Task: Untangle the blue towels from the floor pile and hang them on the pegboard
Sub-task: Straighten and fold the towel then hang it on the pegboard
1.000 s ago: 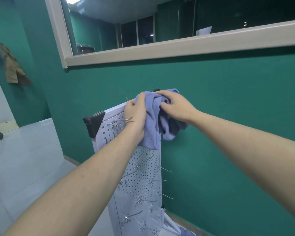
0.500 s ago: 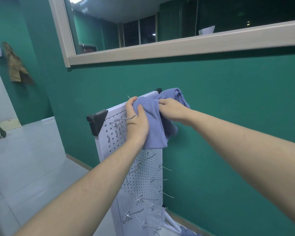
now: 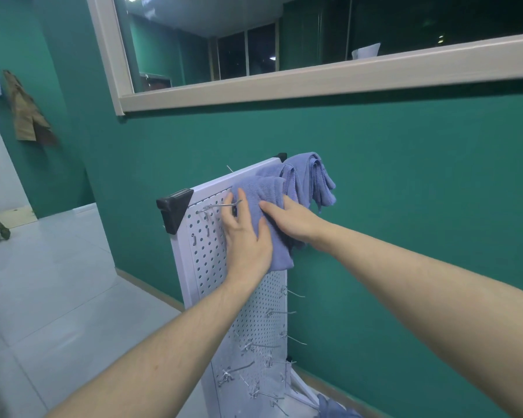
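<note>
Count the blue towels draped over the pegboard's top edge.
3: one under both hands, one beside it, one at the right corner. Folds may hide more; another blue cloth lies at the base.

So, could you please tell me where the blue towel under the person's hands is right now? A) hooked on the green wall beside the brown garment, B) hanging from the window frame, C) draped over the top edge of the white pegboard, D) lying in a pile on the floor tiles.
C: the blue towel hangs over the top edge of the white pegboard, with the left hand and right hand flat on it.
</note>
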Demonstrator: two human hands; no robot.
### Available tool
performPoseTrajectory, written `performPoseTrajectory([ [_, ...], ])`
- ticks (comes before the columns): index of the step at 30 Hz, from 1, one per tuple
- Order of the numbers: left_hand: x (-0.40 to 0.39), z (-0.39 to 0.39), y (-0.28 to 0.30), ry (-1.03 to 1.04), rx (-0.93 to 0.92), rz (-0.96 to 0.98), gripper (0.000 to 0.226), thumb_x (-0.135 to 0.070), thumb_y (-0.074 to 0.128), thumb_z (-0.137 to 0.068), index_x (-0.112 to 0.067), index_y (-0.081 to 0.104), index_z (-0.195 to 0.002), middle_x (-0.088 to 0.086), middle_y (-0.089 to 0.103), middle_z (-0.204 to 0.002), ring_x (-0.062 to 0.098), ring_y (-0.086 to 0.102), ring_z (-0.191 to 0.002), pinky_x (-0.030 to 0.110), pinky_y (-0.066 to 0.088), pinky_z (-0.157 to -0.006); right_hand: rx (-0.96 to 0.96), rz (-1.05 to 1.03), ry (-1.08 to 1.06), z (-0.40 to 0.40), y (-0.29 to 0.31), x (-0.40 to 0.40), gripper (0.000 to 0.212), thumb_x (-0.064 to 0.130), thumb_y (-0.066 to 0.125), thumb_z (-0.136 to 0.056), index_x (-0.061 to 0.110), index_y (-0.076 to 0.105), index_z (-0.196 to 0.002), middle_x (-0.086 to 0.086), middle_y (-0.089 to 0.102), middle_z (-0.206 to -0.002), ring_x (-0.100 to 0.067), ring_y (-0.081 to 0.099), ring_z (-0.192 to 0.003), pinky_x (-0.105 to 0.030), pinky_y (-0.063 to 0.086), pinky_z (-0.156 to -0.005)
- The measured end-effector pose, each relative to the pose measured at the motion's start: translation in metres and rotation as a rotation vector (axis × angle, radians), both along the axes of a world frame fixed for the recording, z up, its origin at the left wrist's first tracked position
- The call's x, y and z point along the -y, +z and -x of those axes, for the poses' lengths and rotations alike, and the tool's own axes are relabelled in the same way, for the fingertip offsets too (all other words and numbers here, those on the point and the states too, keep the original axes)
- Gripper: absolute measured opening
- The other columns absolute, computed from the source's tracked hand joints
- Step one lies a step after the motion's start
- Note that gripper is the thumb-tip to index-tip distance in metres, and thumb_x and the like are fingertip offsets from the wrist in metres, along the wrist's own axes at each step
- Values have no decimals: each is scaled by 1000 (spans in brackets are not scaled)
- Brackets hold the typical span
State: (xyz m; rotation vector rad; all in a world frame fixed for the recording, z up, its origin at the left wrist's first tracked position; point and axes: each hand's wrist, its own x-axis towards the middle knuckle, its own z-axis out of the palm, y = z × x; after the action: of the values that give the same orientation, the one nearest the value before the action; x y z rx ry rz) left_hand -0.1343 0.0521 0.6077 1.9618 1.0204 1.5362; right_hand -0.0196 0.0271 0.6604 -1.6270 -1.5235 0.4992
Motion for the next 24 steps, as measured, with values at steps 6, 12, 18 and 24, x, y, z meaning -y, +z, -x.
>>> performPoseTrajectory([
  [6,12,5,-9,-51,-94,33,66,-13,39,-104,-18,5,-160,-4,-8,-166,10,3,-152,19,3,-116,-161,16,-27,7,-12,9,41,52,45,-101,27,63,-128,11,63,-125,-12,58,-114,-27,43,-96],
  [12,32,16,-15,-8,-422,63,75,-31,40,-104,-16,-9,-159,-3,-22,-165,17,-7,-154,32,0,-122,-295,135,21,7,-24,23,47,54,38,-103,27,57,-137,14,62,-133,-8,60,-117,-32,48,-103],
  [18,64,32,-29,-13,-648,-60,80,-33,48,-97,-18,1,-160,0,-21,-165,16,-20,-152,32,-12,-122,-145,310,-115,-11,-31,76,62,68,31,-98,29,52,-140,3,58,-135,-23,59,-116,-44,48,-102],
  [24,100,32,-54,-102,-683,-176,64,-31,52,-95,-26,31,-155,-4,0,-168,12,-10,-153,34,-2,-124,-132,343,-216,-37,-54,153,51,56,38,-103,21,48,-138,-2,64,-121,-22,64,-103,-40,53,-94],
])
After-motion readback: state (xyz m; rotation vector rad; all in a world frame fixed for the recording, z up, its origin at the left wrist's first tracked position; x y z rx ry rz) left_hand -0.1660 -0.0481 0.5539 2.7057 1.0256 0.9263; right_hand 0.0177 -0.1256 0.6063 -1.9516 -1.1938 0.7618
